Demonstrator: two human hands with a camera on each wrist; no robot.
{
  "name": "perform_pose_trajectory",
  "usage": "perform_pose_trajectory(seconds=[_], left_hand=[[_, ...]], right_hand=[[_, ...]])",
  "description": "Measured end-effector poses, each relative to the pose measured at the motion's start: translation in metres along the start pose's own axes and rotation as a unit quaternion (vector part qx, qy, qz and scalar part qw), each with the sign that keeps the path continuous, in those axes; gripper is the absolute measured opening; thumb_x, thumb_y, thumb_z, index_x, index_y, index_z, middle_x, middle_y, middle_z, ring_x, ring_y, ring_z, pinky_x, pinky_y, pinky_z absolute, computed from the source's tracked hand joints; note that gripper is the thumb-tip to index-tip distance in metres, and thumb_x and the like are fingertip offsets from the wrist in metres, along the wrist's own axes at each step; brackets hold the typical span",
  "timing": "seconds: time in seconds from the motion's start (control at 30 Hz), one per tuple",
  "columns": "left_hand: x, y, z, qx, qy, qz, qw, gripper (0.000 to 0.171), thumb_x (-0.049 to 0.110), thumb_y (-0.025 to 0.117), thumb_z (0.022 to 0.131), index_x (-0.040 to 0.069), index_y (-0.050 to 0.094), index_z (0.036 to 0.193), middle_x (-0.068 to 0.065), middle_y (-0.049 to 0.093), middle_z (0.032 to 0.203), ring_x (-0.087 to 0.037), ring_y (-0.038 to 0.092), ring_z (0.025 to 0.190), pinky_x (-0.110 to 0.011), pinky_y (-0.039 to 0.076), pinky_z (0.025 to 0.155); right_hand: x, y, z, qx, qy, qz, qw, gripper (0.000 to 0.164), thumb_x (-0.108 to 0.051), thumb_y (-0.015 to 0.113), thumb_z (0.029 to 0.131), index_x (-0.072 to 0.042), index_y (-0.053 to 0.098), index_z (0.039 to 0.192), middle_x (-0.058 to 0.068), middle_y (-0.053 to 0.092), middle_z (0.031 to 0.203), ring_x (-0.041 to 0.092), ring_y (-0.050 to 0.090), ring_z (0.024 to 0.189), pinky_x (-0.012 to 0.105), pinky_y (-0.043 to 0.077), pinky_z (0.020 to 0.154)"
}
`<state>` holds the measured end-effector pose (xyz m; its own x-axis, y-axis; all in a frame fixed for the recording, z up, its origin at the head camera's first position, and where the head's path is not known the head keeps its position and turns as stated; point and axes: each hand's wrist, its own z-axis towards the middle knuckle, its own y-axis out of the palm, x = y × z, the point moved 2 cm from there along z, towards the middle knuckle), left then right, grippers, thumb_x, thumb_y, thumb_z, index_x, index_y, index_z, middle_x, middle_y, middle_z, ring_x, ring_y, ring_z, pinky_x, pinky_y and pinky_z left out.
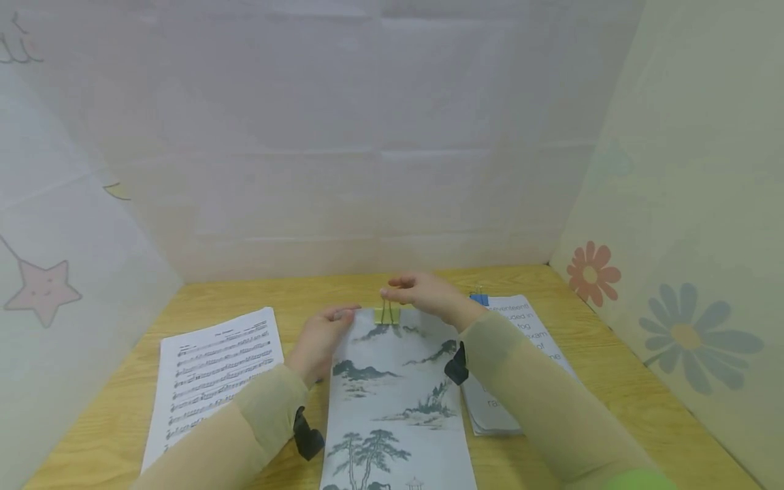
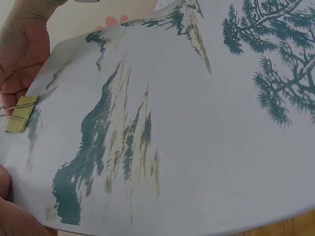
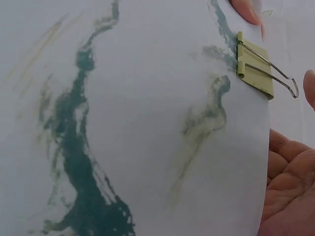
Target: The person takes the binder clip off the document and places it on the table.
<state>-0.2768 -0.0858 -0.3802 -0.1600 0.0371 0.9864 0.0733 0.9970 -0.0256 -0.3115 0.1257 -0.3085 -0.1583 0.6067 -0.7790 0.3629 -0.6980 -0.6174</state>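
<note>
A person is using two hands at the top of a landscape painting (image 1: 398, 408) on white paper. The painting is lying in the middle, between the two arms, and its near end is running out of the head view. It is showing gray-green hills and trees. A yellow binder clip (image 1: 386, 316) is biting the top edge, and its wire handle is sticking out past the paper.

The left hand (image 1: 321, 340) is keeping a narrow grip, pinching the top left part of the painting with the thumb on the front. The right hand (image 1: 429, 294) is waiting just beside the wire handle. In the right wrist view its grip is looking loose and wide, with the thumb standing a little apart from the wire.

On the left side of the table (image 1: 245, 292), sheet music (image 1: 214, 374) is lying flat. On the right side, printed pages (image 1: 535, 333) with big words are lying partly under the right arm. A blue binder clip (image 1: 480, 299) is sitting at their top. A red flower (image 1: 591, 273) and a blue flower (image 1: 692, 333) are decorating the right wall.
</note>
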Motion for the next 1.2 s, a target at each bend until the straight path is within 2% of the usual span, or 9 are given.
perform_pose_trajectory(seconds=[0.2, 0.43, 0.7, 1.03, 1.2], left_hand=[[-0.0012, 0.0003, -0.0036, -0.007, 0.006, -0.01, 0.9999, 0.032, 0.031, 0.055, 0.098, 0.02, 0.062, 0.128, -0.01, 0.067, 0.109, -0.026, 0.068, 0.086, -0.04, 0.057, 0.073], [-0.0018, -0.0003, -0.0063, 0.001, 0.019, -0.006, 0.9998, 0.033, 0.029, 0.054, 0.099, 0.017, 0.062, 0.128, -0.009, 0.067, 0.111, -0.025, 0.068, 0.087, -0.038, 0.057, 0.074], [-0.0046, 0.0011, -0.0081, 0.008, 0.033, 0.008, 0.9994, 0.031, 0.028, 0.055, 0.098, 0.016, 0.064, 0.125, -0.011, 0.065, 0.111, -0.025, 0.067, 0.084, -0.038, 0.057, 0.073], [-0.0052, 0.0028, -0.0086, 0.012, 0.034, 0.001, 0.9994, 0.031, 0.027, 0.055, 0.099, 0.014, 0.064, 0.125, -0.01, 0.065, 0.113, -0.023, 0.067, 0.085, -0.037, 0.056, 0.074], [-0.0053, 0.0029, -0.0098, 0.005, 0.032, 0.002, 0.9995, 0.033, 0.027, 0.055, 0.099, 0.012, 0.063, 0.127, -0.011, 0.065, 0.112, -0.023, 0.067, 0.085, -0.037, 0.056, 0.074]], right_hand=[[-0.0021, 0.0031, 0.002, -0.044, -0.01, 0.036, 0.998, 0.047, -0.046, 0.063, 0.09, -0.016, 0.062, 0.126, -0.001, 0.064, 0.116, 0.02, 0.058, 0.106, 0.053, 0.036, 0.104], [-0.0007, 0.0042, 0.0052, -0.058, 0.005, 0.042, 0.997, 0.053, -0.046, 0.067, 0.088, -0.014, 0.06, 0.129, 0.001, 0.062, 0.12, 0.023, 0.054, 0.113, 0.054, 0.033, 0.106], [-0.0001, 0.0061, 0.0069, -0.067, 0.029, 0.04, 0.997, 0.047, -0.045, 0.068, 0.087, -0.015, 0.064, 0.123, 0.001, 0.064, 0.113, 0.023, 0.054, 0.112, 0.05, 0.036, 0.104], [0.0012, 0.0069, 0.0062, -0.075, 0.029, 0.061, 0.995, 0.048, -0.043, 0.068, 0.088, -0.013, 0.062, 0.126, 0.001, 0.064, 0.117, 0.024, 0.055, 0.114, 0.049, 0.037, 0.105], [0.0026, 0.0074, 0.0064, -0.071, 0.027, 0.056, 0.996, 0.045, -0.042, 0.068, 0.089, -0.013, 0.064, 0.123, 0.001, 0.065, 0.114, 0.024, 0.055, 0.113, 0.049, 0.037, 0.105]])
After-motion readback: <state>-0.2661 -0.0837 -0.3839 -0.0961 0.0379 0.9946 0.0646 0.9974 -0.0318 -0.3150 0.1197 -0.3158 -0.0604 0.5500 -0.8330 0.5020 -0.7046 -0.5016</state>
